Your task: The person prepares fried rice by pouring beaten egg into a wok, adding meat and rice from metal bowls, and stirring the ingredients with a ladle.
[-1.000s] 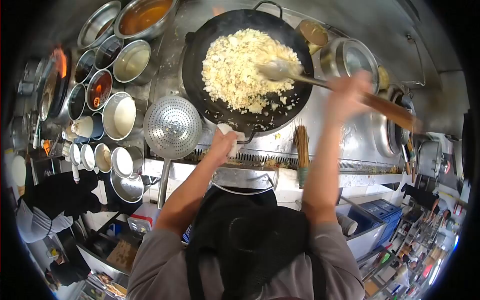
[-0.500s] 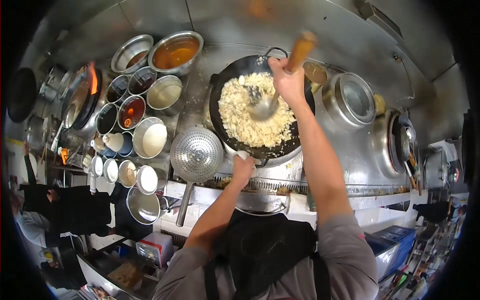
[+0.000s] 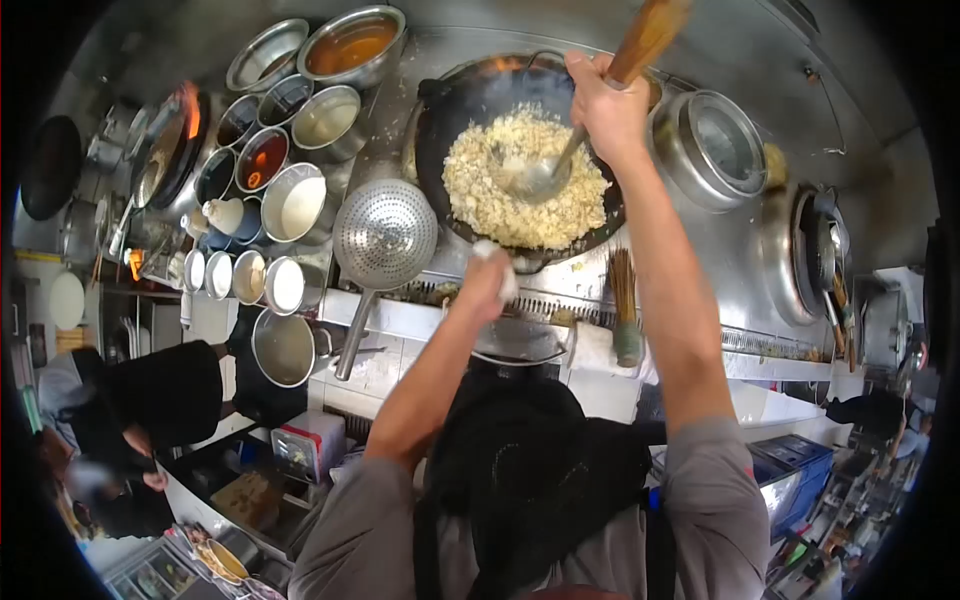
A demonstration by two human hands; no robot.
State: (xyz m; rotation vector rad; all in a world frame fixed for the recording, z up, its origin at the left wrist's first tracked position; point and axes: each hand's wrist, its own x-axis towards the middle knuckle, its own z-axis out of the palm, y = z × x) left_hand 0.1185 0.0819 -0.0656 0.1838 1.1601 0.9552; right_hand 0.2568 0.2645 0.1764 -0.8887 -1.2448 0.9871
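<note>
My right hand (image 3: pixel 612 112) is closed around the wooden handle of a ladle (image 3: pixel 545 182). The ladle's metal bowl rests in pale, crumbly food (image 3: pixel 530 222) that looks like fried rice with egg. That food lies in a large black wok (image 3: pixel 440 190), toward its near side. At the near rim, my left hand (image 3: pixel 484 288) grips a folded white cloth (image 3: pixel 508 284) beside the wok's handle, which the cloth and fingers mostly hide. Left of the wok is a perforated strainer (image 3: pixel 385 235) with its long handle pointing toward me.
Bowls of liquid, including an orange one (image 3: pixel 352 46), and white containers (image 3: pixel 285 285) crowd the left. A bamboo brush (image 3: pixel 624 300) lies at the near counter edge. A lidded pot (image 3: pixel 712 150) stands right. Flame (image 3: pixel 190 110) rises by another wok; a co-worker (image 3: pixel 140 410) is at left.
The food has gathered toward the wok's near side, and flame shows at its far rim. My right hand has shifted up and right with the ladle. The view has moved, uncovering the brush.
</note>
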